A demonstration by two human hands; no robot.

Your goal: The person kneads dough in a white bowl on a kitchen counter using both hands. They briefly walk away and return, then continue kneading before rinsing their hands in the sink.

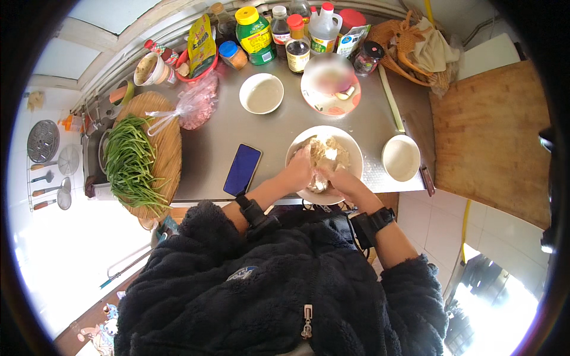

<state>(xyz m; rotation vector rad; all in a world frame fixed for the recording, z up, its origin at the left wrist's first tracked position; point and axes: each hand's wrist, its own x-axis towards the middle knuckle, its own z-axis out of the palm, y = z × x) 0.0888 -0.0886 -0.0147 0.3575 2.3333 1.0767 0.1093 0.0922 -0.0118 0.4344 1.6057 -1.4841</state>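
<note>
A white mixing bowl (pixel 359 155) stands at the front edge of the metal counter before me. In it lies rough, crumbly dough (pixel 337 155) with patches of dry white flour. My left hand (pixel 302 167) is inside the bowl at the dough's left side, its fingers curled over the mass. From the right, my right hand (pixel 342 180) presses into the same dough close to the left one; its fingertips are partly hidden. Right of the bowl sits a smaller white bowl (pixel 401 158). A smartphone (pixel 242 169) rests flat to the left.
Green chives (pixel 131 164) lie on a round wooden board (pixel 171 155) at left, by a bag of minced meat (pixel 200 104). Behind are a white bowl (pixel 262 93), a plate (pixel 331 107) and several bottles (pixel 297 51). A knife (pixel 427 180) lies near the right edge.
</note>
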